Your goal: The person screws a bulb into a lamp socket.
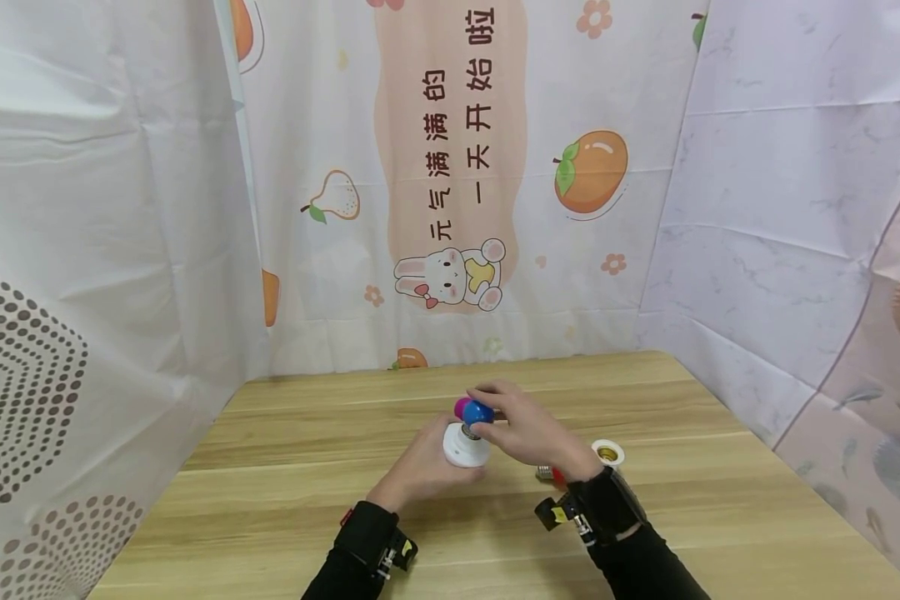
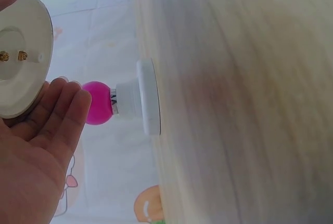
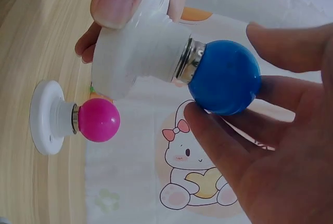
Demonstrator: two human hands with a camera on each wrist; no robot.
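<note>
My left hand (image 1: 423,467) grips a round white lamp holder (image 1: 465,447) by its base plate, raised off the table and tilted. In the left wrist view the plate's underside (image 2: 23,29) shows brass screws. A blue light bulb (image 3: 226,76) sits in the holder's socket, a band of its metal cap showing. My right hand (image 1: 528,425) has its fingers curled around the blue bulb, the thumb close to the glass in the right wrist view. Behind, a pink bulb (image 3: 99,120) is seated in another white lamp holder (image 3: 47,117), standing on the table.
Near my right wrist a white lamp holder (image 1: 607,452) with a brass-coloured socket faces up on the wooden table (image 1: 285,508). Beside it lies a red bulb (image 1: 558,477), partly hidden by the wrist. Printed cloth (image 1: 330,275) hangs behind the table and along both sides.
</note>
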